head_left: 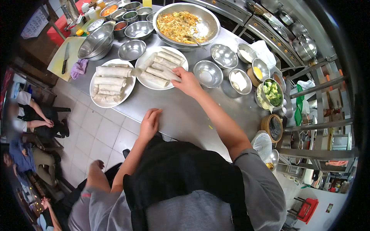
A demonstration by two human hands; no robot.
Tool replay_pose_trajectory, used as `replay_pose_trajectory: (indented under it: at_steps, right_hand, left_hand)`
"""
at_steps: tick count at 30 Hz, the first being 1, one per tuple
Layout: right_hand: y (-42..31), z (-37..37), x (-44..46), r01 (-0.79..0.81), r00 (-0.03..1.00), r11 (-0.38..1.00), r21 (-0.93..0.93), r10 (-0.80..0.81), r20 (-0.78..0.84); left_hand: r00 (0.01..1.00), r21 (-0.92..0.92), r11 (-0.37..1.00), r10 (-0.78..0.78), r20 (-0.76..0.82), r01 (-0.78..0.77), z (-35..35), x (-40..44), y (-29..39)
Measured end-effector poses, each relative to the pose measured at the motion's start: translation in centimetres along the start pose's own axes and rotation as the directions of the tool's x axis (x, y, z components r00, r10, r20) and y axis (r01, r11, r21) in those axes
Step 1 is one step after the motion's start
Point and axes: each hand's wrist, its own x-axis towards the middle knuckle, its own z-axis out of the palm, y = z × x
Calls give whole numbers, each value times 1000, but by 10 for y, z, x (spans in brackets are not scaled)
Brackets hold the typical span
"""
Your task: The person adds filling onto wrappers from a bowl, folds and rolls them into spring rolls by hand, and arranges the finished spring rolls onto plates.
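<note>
My right hand [186, 81] is closed on the end of a pale spring roll [170, 73] over the right-hand white plate [165, 87]. More rolls lie on that plate, side by side. To its left, a second white plate [132, 87] bears several stacked rolls [110, 81]. My left hand [151, 122] hovers by the table's front edge, below the plates, with its fingers close together and nothing visible in them. Behind the plates stands a large steel bowl [215, 29] of shredded filling [178, 26] with a utensil in it.
Steel bowls [208, 73] stand right of the plates, near a bowl of green vegetables [272, 92]. A knife [66, 57] lies on a cutting board [56, 68] at the left. A co-worker's arm [96, 175] is at my left; seated people [32, 111] are farther off.
</note>
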Motion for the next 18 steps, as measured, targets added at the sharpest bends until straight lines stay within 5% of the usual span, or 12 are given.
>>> replay_pose_trajectory:
  at_steps: [2, 10, 18]
  right_hand:
    - [4, 21, 31, 76, 997, 996, -42, -76, -11]
    - [15, 61, 81, 189, 982, 938, -292, -187, 37]
    - [27, 77, 76, 203, 974, 933, -296, -225, -39]
  left_hand:
    - [993, 26, 994, 109, 48, -110, 0, 26, -2]
    - [997, -33, 999, 29, -73, -31, 0, 66, -14]
    - [994, -7, 999, -51, -101, 50, -4, 64, -23]
